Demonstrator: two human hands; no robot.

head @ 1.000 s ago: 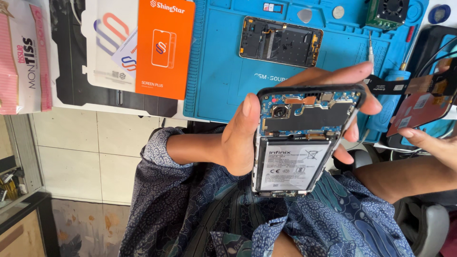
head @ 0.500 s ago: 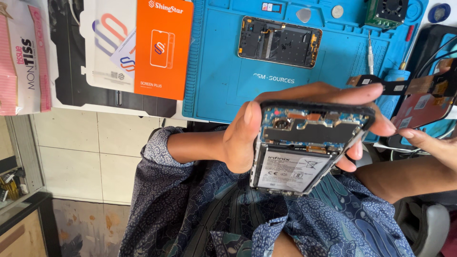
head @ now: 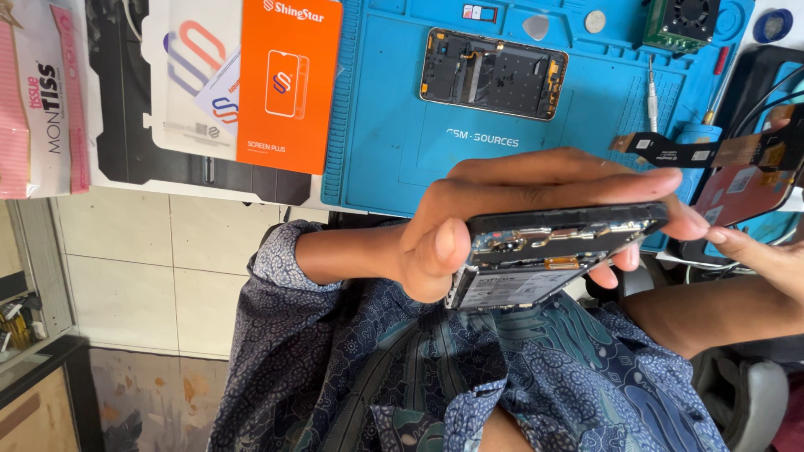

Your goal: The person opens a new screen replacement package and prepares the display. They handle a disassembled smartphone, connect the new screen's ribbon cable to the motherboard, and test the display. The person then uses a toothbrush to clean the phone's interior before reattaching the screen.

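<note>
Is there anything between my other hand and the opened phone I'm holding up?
Nothing visible. The left hand grips the opened phone; the right hand rests just beside its far end, with only open air between them.

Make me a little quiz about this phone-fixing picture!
1. True or false: the left hand holds an opened phone with its insides showing.
2. What colour is the work mat? A red, B blue, C green.
3. Fill in: the flat box beside the mat's edge is ____.
Key: 1 true; 2 B; 3 orange.
</note>
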